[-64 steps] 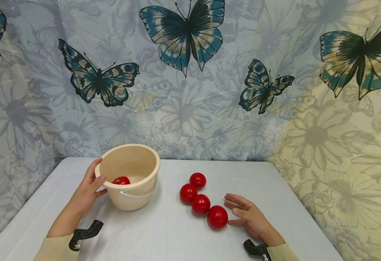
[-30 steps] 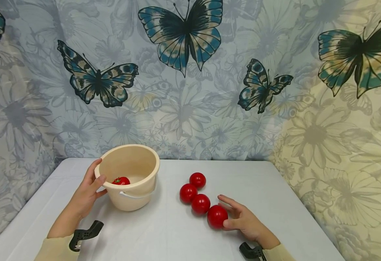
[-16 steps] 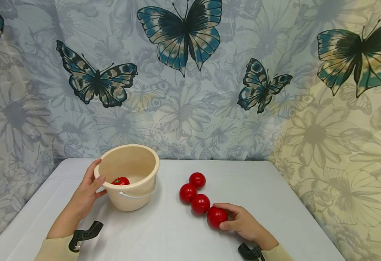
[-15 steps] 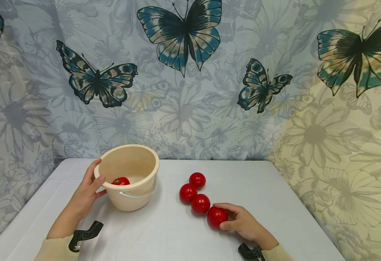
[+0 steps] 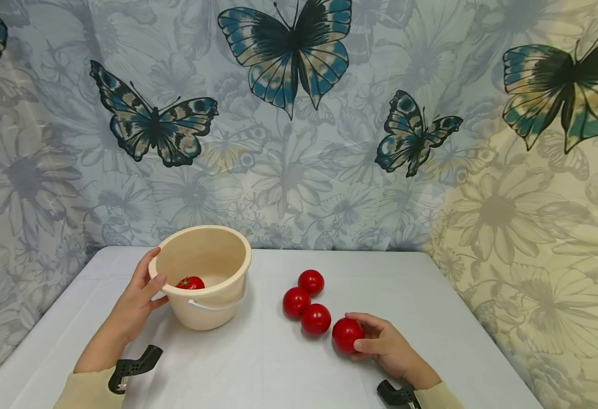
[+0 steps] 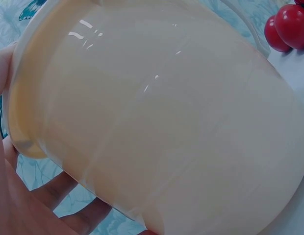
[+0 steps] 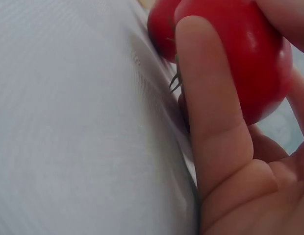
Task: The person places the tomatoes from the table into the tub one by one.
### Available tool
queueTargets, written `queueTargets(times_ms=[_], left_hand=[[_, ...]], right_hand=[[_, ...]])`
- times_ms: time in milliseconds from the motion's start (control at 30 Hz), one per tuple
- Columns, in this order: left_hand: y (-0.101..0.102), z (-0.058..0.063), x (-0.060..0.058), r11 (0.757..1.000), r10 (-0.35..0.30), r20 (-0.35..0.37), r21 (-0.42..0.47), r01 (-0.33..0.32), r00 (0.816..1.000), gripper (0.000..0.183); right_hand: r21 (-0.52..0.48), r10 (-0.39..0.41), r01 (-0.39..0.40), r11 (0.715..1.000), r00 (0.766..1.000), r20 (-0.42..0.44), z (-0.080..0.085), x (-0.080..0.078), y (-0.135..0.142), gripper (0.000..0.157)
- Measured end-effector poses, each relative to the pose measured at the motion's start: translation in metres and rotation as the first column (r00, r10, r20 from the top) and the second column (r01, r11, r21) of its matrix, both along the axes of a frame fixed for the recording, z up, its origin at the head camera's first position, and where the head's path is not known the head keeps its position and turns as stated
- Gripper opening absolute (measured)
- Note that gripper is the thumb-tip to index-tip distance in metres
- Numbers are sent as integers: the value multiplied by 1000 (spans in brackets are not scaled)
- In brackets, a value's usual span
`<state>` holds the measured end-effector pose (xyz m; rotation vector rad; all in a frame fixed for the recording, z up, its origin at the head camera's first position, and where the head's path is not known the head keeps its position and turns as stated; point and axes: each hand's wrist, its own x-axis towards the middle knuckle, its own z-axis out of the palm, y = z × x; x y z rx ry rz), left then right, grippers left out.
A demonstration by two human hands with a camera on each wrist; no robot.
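Note:
My left hand (image 5: 137, 298) grips the rim and side of a cream bucket (image 5: 204, 312) at the left of the table, thumb over the rim. One red tomato (image 5: 191, 283) with a green stem lies inside it. The bucket's wall (image 6: 157, 112) fills most of the left wrist view. My right hand (image 5: 388, 346) grips the nearest tomato (image 5: 347, 334), with thumb and fingers round it. In the right wrist view that tomato (image 7: 255, 58) shows green sepals low down, close over the white cloth. A small gap parts it from the other tomatoes.
Three more tomatoes, the far one (image 5: 311, 282), the left one (image 5: 296, 302) and the near one (image 5: 316, 320), sit in a slanting row right of the bucket. A white cloth (image 5: 258, 375) covers the table. Butterfly-patterned fabric (image 5: 289, 187) hangs behind. The bucket's white handle (image 5: 214, 307) hangs down.
My right hand came in from the right, closed round the nearest tomato, and has drawn it slightly right and away from the row. The left hand and bucket stay put.

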<state>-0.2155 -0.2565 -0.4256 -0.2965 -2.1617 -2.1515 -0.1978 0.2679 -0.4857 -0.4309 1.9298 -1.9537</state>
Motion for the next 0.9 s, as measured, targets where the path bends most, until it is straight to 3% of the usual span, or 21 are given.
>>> queueTargets(times_ms=[267, 567, 900], left_hand=[[-1, 1, -1, 1000, -2, 0, 1, 2, 1000, 66], [0, 1, -1, 1000, -1, 0, -11, 1, 1000, 66], [0, 0, 0, 1000, -2, -1, -11, 2, 1000, 66]], right_hand=[[-87, 15, -12, 996, 999, 34, 1, -1, 2, 54], [-152, -36, 46, 987, 997, 67, 0, 0, 4, 51], [-249, -33, 55, 967, 995, 91, 0, -1, 5, 47]])
